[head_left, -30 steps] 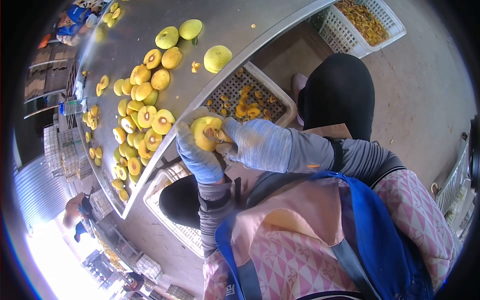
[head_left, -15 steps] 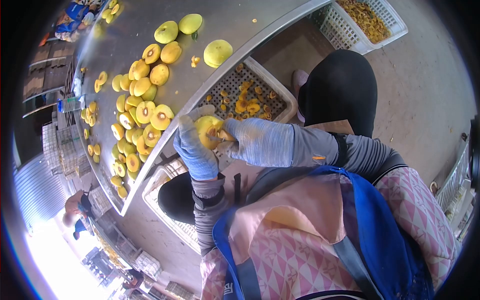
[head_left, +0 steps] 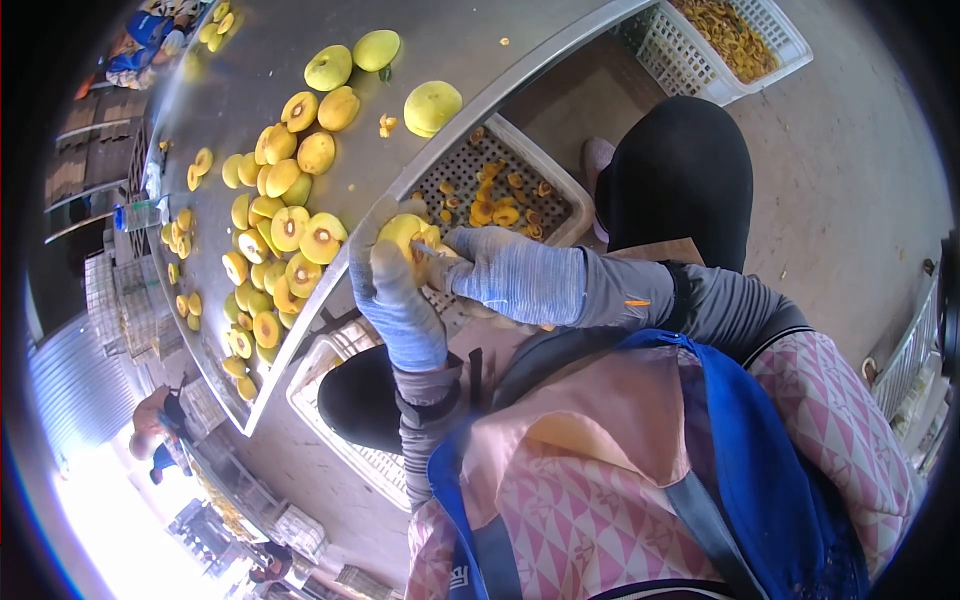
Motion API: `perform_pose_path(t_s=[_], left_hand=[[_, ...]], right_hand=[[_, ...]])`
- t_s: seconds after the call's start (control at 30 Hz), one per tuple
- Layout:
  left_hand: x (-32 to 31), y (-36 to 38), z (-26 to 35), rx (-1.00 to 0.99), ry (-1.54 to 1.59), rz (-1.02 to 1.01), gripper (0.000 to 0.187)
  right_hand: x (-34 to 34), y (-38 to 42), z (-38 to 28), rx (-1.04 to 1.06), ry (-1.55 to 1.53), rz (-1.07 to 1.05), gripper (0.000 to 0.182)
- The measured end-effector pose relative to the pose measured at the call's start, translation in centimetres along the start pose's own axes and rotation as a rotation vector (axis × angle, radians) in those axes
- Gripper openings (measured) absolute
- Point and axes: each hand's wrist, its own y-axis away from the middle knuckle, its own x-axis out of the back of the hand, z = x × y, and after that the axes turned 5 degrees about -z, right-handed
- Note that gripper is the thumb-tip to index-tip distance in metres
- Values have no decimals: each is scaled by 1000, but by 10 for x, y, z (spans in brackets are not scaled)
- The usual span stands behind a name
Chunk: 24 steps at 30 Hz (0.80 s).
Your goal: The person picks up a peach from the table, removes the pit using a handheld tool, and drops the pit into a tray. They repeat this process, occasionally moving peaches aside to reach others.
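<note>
My left hand point(head_left: 395, 300), in a blue-grey glove, is wrapped round a yellow fruit point(head_left: 402, 236) beside the metal table's edge. My gloved right hand point(head_left: 500, 268) is closed on a small tool point(head_left: 424, 250) whose metal tip touches the cut side of that fruit. Its handle is mostly hidden by my fingers. Below both hands sits a crate point(head_left: 575, 190) with a perforated bottom, holding orange scraps point(head_left: 492, 208). Halved fruits point(head_left: 290, 228) with brown-red centres lie on the table to the left of my hands.
Whole-looking yellow fruits point(head_left: 433, 108) rest on the metal table point(head_left: 440, 35). A white crate of peelings point(head_left: 725, 40) stands on the floor at the top right. Another white crate point(head_left: 345, 440) is below the table's near corner. Other people point(head_left: 150, 30) are at the far left.
My left hand has turned slightly, its fingers now more upright round the fruit. The tool tip has shifted a little up and left on the fruit.
</note>
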Motion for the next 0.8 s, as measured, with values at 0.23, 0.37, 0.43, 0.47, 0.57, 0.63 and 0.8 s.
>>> perform_pose_path(t_s=[0.23,0.37,0.43,0.47,0.57,0.63,0.8], left_hand=[[12,10,-5,101,-91,-16,50],[14,13,-5,-79,-177,-56,51],[14,14,-3,-117,-156,-74,51],[14,13,0,-92,-206,-73,51],[16,13,-2,-29,-250,-66,46],[15,10,-7,2,-237,-69,42],[19,9,-24,-64,-514,77,34]], right_hand=[[2,-18,52,381,513,76,31],[8,-3,23,91,45,-192,28],[13,3,18,-166,-173,-347,28],[14,2,23,-122,-288,-422,29],[21,-4,27,-113,-403,-501,32],[21,-15,40,-143,-396,-498,35],[1,-5,35,294,846,248,32]])
